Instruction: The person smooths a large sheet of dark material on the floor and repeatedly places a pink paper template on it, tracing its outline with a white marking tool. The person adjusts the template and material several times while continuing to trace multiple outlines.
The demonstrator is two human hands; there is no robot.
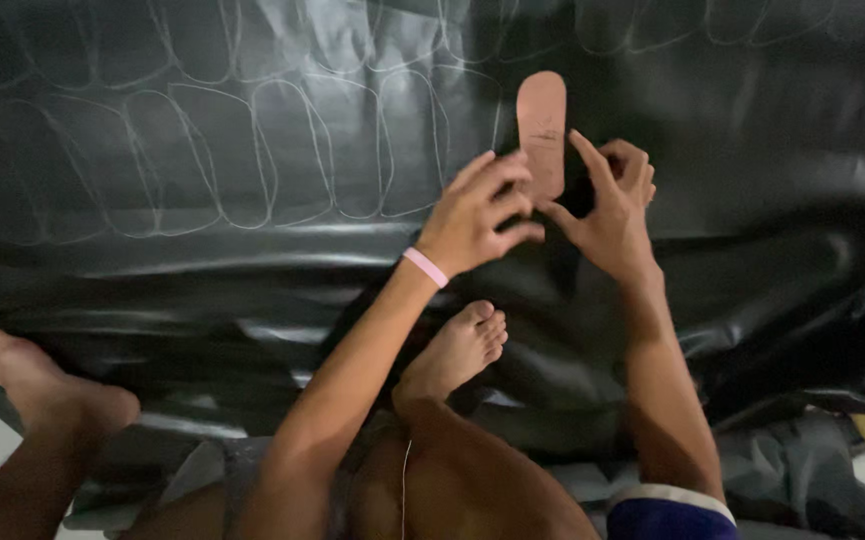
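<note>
So there's a big black sheet (202,60) of leathery stuff spread over the floor, covered in a row of pale traced outlines (282,150) shaped like shoe soles. A tan sole-shaped template (541,130) lies flat on the sheet just right of the last outline, rounded end pointing away. The left hand (477,215), pink band (425,267) on its wrist, has its fingers spread and pressing the template's lower left edge, not wrapped around it. The right hand (612,205) sits just beside the template's lower right, index finger stretched toward it, other fingers curled in; can't tell if they're pinching something. 2 bare feet show, 1 (457,350) between the arms, the other (32,380) far left.
</note>
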